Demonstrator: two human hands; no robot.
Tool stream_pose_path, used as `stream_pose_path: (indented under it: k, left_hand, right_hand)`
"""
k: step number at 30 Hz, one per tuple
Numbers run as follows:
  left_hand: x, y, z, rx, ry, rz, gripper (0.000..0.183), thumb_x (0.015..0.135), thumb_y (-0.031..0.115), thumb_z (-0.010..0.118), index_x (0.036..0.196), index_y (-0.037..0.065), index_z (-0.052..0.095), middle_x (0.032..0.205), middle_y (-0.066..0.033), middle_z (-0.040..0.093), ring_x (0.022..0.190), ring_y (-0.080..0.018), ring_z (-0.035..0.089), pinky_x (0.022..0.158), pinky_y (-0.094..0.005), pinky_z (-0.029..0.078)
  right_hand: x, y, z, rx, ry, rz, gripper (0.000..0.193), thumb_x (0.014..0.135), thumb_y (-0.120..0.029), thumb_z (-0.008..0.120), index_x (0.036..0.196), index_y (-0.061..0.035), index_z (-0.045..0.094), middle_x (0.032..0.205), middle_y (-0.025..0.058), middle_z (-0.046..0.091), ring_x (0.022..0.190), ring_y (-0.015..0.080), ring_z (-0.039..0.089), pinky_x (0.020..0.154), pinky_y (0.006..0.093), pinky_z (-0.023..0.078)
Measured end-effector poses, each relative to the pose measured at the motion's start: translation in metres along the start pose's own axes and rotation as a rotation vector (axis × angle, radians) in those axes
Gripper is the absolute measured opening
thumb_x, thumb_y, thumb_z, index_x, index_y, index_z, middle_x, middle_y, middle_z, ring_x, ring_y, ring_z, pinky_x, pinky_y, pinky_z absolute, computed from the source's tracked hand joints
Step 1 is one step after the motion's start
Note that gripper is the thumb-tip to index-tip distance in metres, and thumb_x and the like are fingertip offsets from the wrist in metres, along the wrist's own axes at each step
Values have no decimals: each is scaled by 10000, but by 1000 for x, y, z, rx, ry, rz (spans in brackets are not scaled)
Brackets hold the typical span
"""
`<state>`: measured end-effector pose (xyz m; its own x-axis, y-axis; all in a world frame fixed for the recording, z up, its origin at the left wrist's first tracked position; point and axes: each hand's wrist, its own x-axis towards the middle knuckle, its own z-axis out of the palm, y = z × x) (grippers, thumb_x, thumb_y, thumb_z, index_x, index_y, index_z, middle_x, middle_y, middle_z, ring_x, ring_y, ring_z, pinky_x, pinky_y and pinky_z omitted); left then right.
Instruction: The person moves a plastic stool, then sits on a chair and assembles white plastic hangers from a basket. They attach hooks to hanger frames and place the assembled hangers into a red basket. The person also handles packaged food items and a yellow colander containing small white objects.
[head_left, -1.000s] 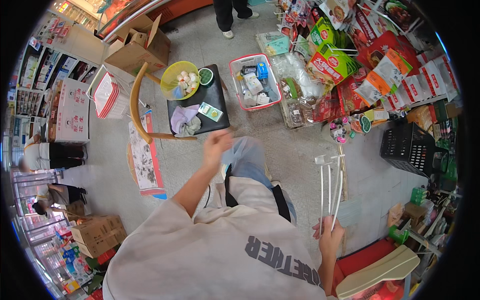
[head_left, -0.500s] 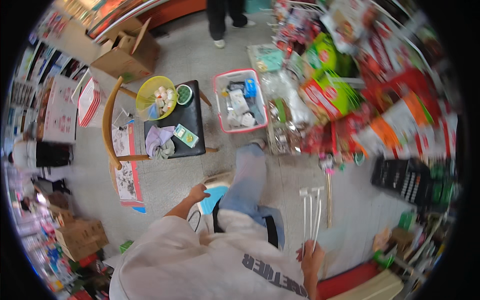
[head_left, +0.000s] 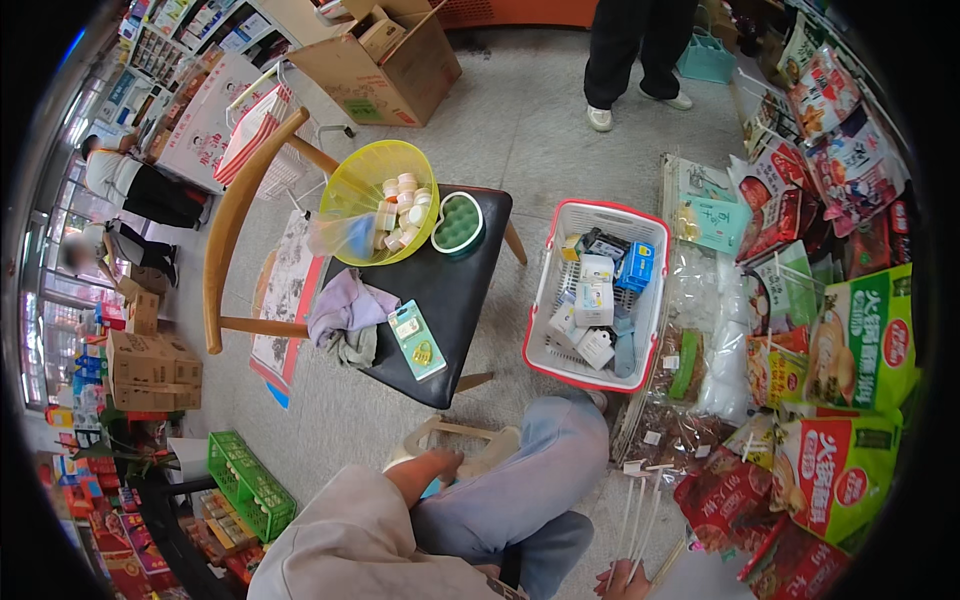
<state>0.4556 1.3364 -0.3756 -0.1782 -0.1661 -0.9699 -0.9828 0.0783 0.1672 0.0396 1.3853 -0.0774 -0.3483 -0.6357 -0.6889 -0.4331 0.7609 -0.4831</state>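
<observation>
My right hand (head_left: 624,580), at the lower edge, is closed around several white wire display hooks (head_left: 640,515). Their rods point away from me, with short crosspieces at the far ends. My left hand (head_left: 438,466) is beside my bent knee, over a low stool (head_left: 484,450) with a pale frame. A bit of blue shows under that hand, but its fingers are blurred and partly hidden. Ahead of the stool is a black-seated chair (head_left: 455,300) bearing a yellow basket (head_left: 345,185) of small white rolls, a green pot (head_left: 459,222), cloths (head_left: 348,308) and a carded padlock (head_left: 422,352).
A white basket with a red rim (head_left: 540,350) holds small boxes on the floor. Packaged food (head_left: 840,440) is piled along the right. A cardboard box (head_left: 380,75) and a standing person (head_left: 640,50) are farther ahead. A green crate (head_left: 250,485) lies left of me.
My view has turned and come lower, closer to the chair and the red-rimmed basket. The display hooks stay in my right hand, and my left hand remains by the stool.
</observation>
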Motion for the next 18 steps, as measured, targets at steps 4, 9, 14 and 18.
stream_pose_path:
  k: [4, 9, 14, 18]
  left_hand:
    - [1, 4, -40, 29, -71, 117, 574, 720, 306, 792, 1182, 38, 579, 1093, -205, 683, 1080, -417, 635, 898, -487, 498]
    - [38, -16, -61, 112, -103, 132, 500, 726, 277, 779, 1133, 32, 623, 1067, -222, 687, 1059, -397, 654, 854, -480, 514]
    - [86, -37, -83, 405, -349, 206, 422, 799, 257, 726, 1157, 43, 665, 1153, -229, 676, 1091, -344, 657, 881, -445, 512]
    - [92, -31, -100, 389, -292, 205, 423, 811, 275, 718, 1160, 41, 667, 1158, -222, 677, 1091, -333, 657, 890, -433, 509]
  right_hand:
    - [34, 6, 10, 89, -2, 41, 366, 1008, -325, 531, 944, 16, 650, 695, 117, 692, 532, 177, 625, 507, 335, 499]
    - [51, 13, 24, 193, 43, 39, 354, 1012, -300, 531, 929, 27, 636, 689, 124, 677, 527, 167, 602, 492, 328, 487]
    - [62, 18, 37, 264, 147, -48, 338, 1011, -301, 537, 949, 15, 639, 681, 105, 665, 538, 158, 594, 501, 317, 486]
    - [71, 26, 54, 265, 254, -34, 322, 1009, -297, 538, 941, 4, 631, 686, 94, 664, 548, 152, 593, 505, 311, 482]
